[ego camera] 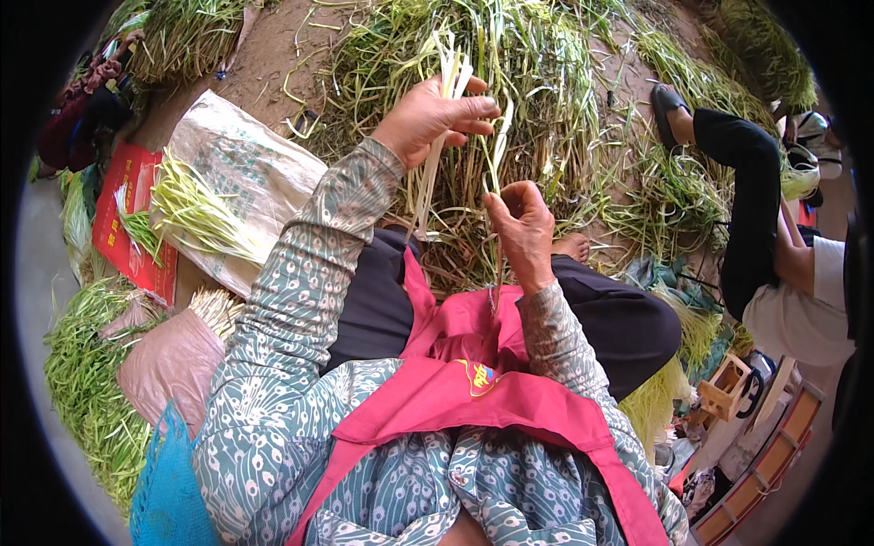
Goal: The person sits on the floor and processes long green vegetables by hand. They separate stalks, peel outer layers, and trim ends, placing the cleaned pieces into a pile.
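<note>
Several pale leafy stalks lie in my left hand, between its palm and thumb, their lower ends hanging down. Lower and to the right, my right hand pinches a single long stalk between thumb and forefinger; its white part runs upward beside the left fingertips. Both hands are above my lap, which a red apron covers. Just beyond them lies a large heap of green and drying leafy stalks on the earthen ground.
To the left, trimmed pale stalks lie on a white woven sack, beside a red printed sheet. Cut greens and a pinkish bag are nearer. At right sits another person, near a wooden stool. Another person is upper left.
</note>
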`<state>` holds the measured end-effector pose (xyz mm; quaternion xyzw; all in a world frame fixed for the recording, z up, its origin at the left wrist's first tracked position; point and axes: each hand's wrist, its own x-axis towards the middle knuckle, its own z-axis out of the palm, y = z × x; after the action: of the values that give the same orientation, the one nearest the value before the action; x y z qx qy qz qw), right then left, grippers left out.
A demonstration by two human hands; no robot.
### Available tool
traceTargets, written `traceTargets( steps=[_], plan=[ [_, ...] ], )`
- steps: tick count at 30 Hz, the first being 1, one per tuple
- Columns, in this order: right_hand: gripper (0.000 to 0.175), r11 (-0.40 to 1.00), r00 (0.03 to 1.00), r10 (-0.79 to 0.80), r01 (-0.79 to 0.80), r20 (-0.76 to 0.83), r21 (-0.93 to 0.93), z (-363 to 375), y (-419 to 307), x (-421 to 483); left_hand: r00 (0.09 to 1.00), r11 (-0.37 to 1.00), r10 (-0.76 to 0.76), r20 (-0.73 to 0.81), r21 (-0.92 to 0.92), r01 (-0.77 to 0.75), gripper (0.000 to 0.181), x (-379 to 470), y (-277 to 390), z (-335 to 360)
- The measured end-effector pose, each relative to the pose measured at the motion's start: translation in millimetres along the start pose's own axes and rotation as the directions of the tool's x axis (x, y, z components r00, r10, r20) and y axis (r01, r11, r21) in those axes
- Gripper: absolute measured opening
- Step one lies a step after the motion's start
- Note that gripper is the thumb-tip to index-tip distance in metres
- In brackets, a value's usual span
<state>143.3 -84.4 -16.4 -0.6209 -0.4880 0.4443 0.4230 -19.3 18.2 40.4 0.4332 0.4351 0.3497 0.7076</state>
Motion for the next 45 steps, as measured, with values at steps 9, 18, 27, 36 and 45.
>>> traceTargets(
  steps=[9, 18, 27, 36, 45],
  plan=[
    [0.02, 0.995, 0.994, -0.092, 0.093, -0.064, 0.018, 3, -13, -5, 0.997, 0.993, -0.081, 0.006, 0.084, 0.081, 0.036, 2, -20, 5],
    [0.021, 0.996, 0.997, -0.068, 0.067, 0.022, 0.063, 3, -6, -3, 0.99, 0.99, -0.138, 0.01, -0.013, 0.138, 0.033, 2, -29, 13],
    [0.024, 0.722, 0.934, 0.164, -0.334, 0.319, 0.606, 18, -16, 26, 0.999, 1.0, 0.023, -0.034, 0.015, -0.022, 0.036, 6, -30, 16],
    [0.027, 0.412, 0.923, 0.16, -0.384, 0.35, 0.826, 26, -28, 28, 0.994, 0.995, 0.098, -0.047, 0.028, -0.096, 0.038, 4, -25, 16],
    [0.019, 0.475, 0.97, 0.167, -0.236, 0.177, 0.848, 26, -28, 33, 0.986, 0.985, 0.161, -0.034, -0.057, -0.163, 0.033, 7, -27, 18]
  ],
)
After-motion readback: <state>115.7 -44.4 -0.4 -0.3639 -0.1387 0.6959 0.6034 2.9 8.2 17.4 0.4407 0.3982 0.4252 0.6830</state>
